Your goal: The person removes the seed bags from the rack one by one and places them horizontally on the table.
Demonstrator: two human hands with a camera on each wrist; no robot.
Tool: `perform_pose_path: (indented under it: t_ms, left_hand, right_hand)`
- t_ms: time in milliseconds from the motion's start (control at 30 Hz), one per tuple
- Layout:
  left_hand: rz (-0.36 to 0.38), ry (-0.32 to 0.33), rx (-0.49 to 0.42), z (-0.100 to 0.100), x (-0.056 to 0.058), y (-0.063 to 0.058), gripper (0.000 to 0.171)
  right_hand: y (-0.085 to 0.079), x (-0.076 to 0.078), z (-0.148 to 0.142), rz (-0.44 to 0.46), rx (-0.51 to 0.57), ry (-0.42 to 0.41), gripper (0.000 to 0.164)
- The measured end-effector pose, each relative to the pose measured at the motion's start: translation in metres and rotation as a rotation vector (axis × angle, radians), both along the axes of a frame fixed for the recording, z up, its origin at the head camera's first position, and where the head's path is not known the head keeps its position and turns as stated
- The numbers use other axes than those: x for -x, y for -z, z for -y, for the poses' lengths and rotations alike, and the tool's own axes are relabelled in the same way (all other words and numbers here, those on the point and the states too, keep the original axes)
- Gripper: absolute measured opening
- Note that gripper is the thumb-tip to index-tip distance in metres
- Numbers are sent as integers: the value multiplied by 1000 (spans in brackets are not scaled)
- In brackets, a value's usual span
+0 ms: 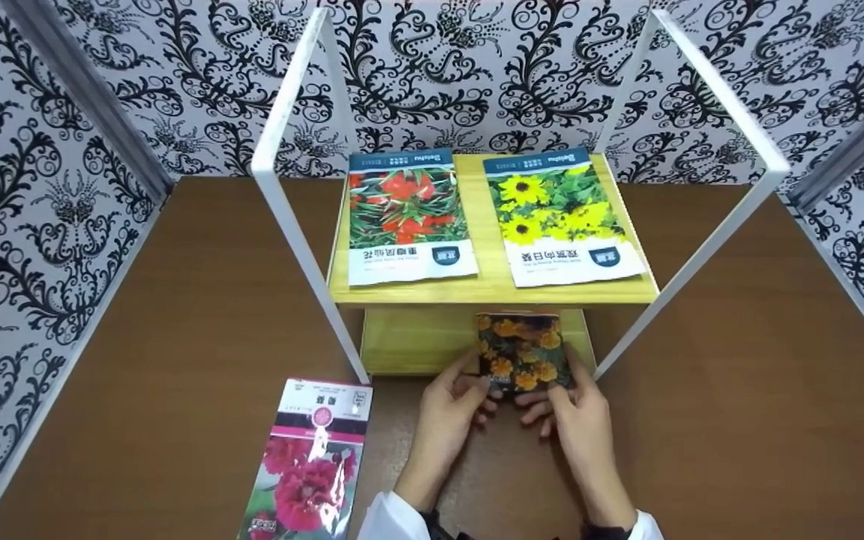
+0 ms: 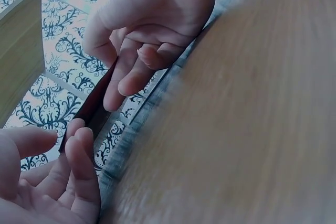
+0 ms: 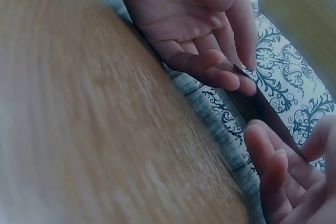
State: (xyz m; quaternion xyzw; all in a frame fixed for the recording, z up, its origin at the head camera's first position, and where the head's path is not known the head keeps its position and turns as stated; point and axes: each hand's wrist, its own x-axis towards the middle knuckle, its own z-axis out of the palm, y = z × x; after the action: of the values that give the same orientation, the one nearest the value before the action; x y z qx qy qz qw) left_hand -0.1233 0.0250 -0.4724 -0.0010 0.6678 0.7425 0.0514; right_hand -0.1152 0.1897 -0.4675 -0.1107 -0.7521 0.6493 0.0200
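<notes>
My left hand [image 1: 447, 397] and right hand [image 1: 571, 405] pinch the two sides of a seed packet printed with orange flowers [image 1: 526, 352]. Both thumbs lie on its front, with fingers beneath. The packet is in front of the lower shelf [image 1: 417, 341], overlapping it in the head view. Both wrist views show the packet nearly edge-on, as a thin dark strip [image 2: 97, 98] between the hands. On the upper shelf [image 1: 481, 225] lie a red-flower seed packet [image 1: 409, 206] at left and a yellow-sunflower seed packet [image 1: 556, 210] at right.
A larger pink-flower packet [image 1: 308, 465] lies on the brown table [image 1: 162, 360], left of my left hand. White metal frame bars [image 1: 304, 247] rise on both sides of the wooden shelves. Black-and-white patterned panels [image 1: 432, 82] stand behind and at the sides.
</notes>
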Motion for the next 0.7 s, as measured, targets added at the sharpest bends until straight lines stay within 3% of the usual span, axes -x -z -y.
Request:
perform_pose_path:
  t_ms: [200, 433, 700]
  left_hand:
    - [-9, 34, -3, 1, 0, -1, 51]
    - [43, 80, -41, 2, 2, 0, 62]
    - [75, 66, -34, 6, -1, -3, 64]
  right_hand:
    - [2, 0, -1, -23, -39, 26, 49]
    - [3, -1, -4, -34, 9, 54, 44]
    - [3, 0, -3, -16, 27, 51, 40]
